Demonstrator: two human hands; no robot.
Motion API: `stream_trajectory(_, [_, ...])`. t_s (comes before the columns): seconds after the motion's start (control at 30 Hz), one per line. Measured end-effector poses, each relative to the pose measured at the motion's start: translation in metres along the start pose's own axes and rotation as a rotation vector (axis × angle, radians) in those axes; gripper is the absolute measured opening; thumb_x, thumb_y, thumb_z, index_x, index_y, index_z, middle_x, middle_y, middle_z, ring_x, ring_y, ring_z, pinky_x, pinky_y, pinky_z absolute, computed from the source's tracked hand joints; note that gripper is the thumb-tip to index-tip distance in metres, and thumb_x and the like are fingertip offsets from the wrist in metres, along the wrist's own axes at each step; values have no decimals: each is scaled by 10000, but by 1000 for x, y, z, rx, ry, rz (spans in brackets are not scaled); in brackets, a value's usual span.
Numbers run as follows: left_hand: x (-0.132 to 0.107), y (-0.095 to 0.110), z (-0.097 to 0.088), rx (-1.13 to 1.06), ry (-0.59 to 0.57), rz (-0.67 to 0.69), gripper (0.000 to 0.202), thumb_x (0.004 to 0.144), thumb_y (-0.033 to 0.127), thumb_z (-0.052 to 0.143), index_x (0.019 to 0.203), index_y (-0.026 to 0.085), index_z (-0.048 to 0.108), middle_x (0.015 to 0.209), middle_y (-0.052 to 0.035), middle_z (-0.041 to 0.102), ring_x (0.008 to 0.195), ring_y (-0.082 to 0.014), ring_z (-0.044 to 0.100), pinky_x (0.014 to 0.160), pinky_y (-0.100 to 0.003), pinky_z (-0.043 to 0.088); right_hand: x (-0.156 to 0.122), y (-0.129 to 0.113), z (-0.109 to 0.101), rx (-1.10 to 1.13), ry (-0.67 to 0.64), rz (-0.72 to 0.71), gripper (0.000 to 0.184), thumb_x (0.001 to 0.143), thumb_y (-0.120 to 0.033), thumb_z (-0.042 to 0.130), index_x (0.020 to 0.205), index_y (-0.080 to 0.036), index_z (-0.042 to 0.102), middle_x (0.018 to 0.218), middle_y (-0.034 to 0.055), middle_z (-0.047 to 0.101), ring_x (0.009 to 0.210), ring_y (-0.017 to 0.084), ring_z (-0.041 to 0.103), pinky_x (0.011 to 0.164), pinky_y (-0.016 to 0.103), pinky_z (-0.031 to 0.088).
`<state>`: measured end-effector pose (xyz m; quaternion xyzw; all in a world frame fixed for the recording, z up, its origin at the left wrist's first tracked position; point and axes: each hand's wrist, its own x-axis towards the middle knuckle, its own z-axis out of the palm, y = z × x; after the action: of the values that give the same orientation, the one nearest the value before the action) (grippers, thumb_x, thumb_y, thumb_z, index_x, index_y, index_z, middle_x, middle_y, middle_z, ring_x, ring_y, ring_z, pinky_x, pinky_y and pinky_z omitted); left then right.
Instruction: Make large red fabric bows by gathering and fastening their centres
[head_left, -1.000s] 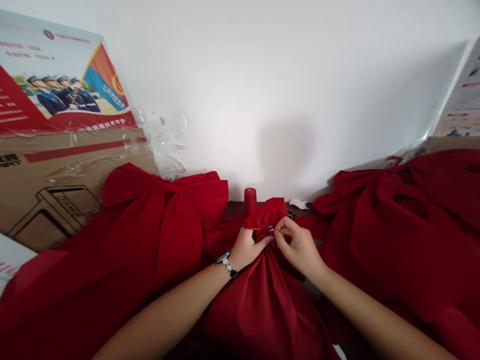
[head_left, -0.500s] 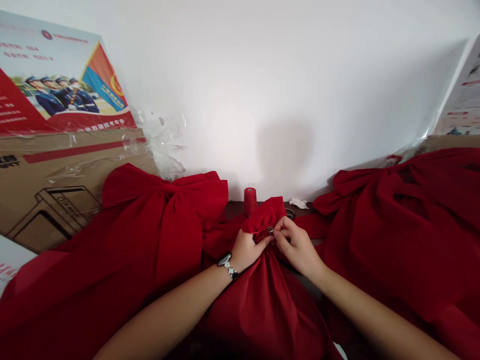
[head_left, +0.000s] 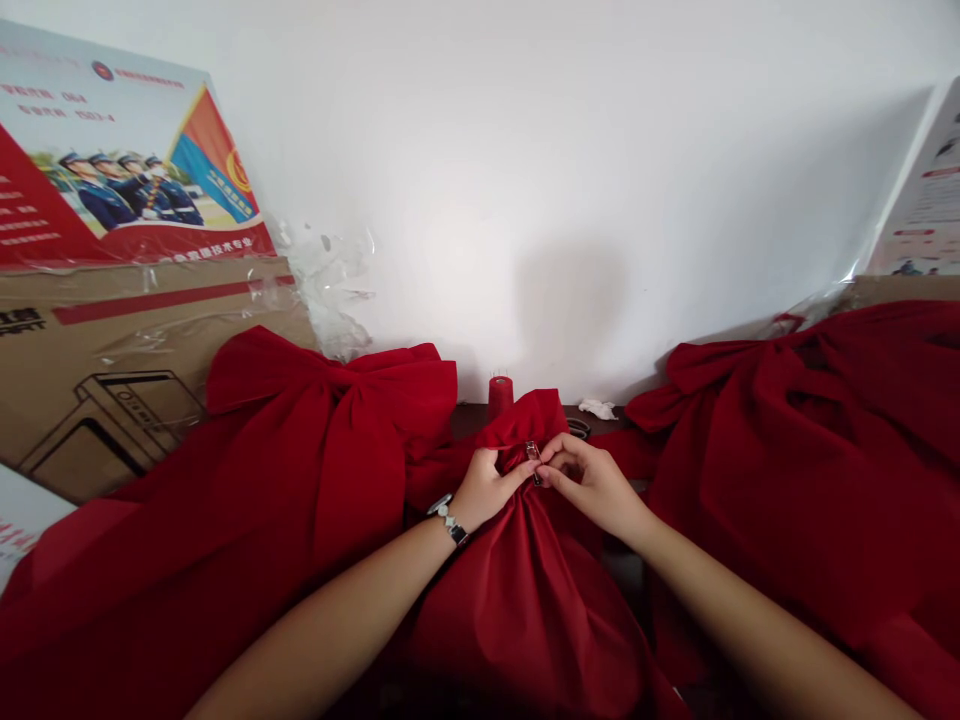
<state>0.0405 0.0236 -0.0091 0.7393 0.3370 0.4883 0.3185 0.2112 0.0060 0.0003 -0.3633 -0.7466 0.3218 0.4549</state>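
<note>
A red fabric bow (head_left: pixel 517 590) lies in front of me, bunched into folds near its top. My left hand (head_left: pixel 484 492) is closed on the gathered fabric, with its thumb beside a small shiny metal clip (head_left: pixel 533 452). The clip stands roughly upright against the folds. My right hand (head_left: pixel 592 482) pinches the clip's lower part between thumb and fingertips; how it fastens is too small to tell. A spool of red thread (head_left: pixel 500 395) with pins or needles sticking up from it stands just behind the bow.
Finished-looking red bows lie to the left (head_left: pixel 330 400) and right (head_left: pixel 750 400). At the left leans a cardboard box (head_left: pixel 150 330) below a printed board (head_left: pixel 135 160). A crumpled white tissue (head_left: pixel 598 409) lies by the white wall (head_left: pixel 450 200).
The clip has turned from pointing sideways to nearly upright, and more of it shows. Both hands have shifted slightly; the bow's top edge has moved a little left, covering part of the spool.
</note>
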Motion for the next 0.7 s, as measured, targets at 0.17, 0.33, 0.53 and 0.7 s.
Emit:
stream_trajectory(0.17, [1, 0, -4, 11, -34, -43, 295, 777, 383, 607, 864, 104, 644, 855, -79, 700, 784, -189, 632, 743, -291, 492, 1, 4, -4, -79, -9, -39, 145, 810, -318, 579, 780, -184, 531, 647, -2, 613, 601, 126, 557, 598, 232, 411])
stream_trajectory(0.33, [1, -2, -5, 15, -67, -3, 291, 788, 388, 594, 884, 117, 640, 886, -69, 698, 813, -187, 628, 770, -291, 488, 2, 8, -2, 42, 5, 23, 227, 768, -376, 630, 728, -175, 535, 618, -2, 594, 564, 117, 523, 547, 226, 394])
stream_trajectory(0.53, [2, -1, -6, 44, -105, 65, 318, 817, 376, 562, 1015, 136, 626, 1035, -84, 672, 1000, -224, 595, 933, -345, 429, 7, 21, -5, 51, 129, 66, 337, 619, -420, 754, 648, -164, 536, 641, 7, 572, 586, 127, 505, 552, 243, 414])
stream_trajectory(0.7, [3, 1, -8, 17, -197, 87, 399, 822, 363, 555, 1163, 157, 547, 1178, -97, 609, 1133, -241, 530, 1008, -372, 377, 10, 26, -8, 89, 123, 55, 458, 565, -372, 798, 904, -172, 564, 828, 37, 615, 769, 187, 564, 709, 307, 466])
